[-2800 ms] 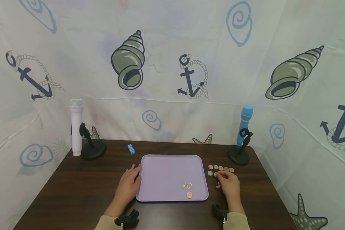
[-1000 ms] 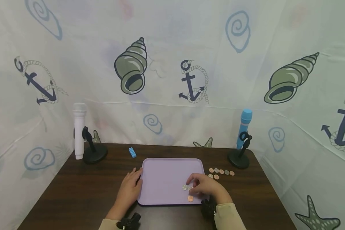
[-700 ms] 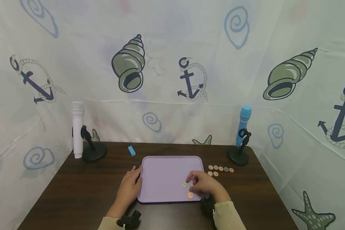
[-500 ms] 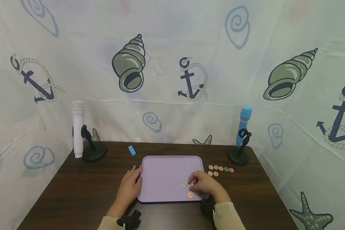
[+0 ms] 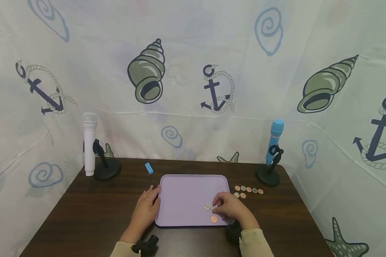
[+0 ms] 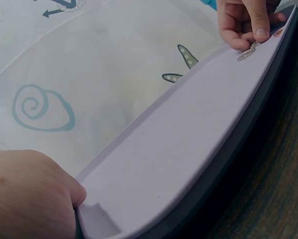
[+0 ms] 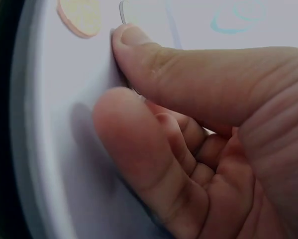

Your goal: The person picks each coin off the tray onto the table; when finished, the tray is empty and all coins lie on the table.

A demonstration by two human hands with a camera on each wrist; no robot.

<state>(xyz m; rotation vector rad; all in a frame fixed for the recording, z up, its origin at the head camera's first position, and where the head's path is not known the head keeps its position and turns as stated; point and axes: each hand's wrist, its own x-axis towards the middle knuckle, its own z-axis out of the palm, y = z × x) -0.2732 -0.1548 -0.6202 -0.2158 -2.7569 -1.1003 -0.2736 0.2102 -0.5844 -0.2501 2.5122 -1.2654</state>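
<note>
My left hand [image 5: 145, 211] lies with its fingers extended at the left edge of the lilac tray [image 5: 183, 200], touching the rim. Over the tray's right part, my right hand [image 5: 229, 207] has thumb and forefinger around a silver coin [image 5: 213, 207], which they largely cover. In the right wrist view only a sliver of that coin shows between the thumb [image 7: 144, 55] and finger. Just left of it on the tray is another silver coin [image 5: 207, 207]. A copper coin [image 5: 214, 219] lies nearer the front rim.
Right of the tray, several coins [image 5: 249, 190] form two rows on the dark wooden table [image 5: 83, 214]. A white microphone [image 5: 89, 146] and black stand [image 5: 107, 169] are back left; a blue microphone [image 5: 274, 139] leans in a stand [image 5: 268, 175] back right. A blue toy brick [image 5: 149, 168] sits behind the tray.
My right hand has come from the coin rows leftward onto the tray, where its fingers have closed in on a silver coin. My left hand keeps its place at the rim.
</note>
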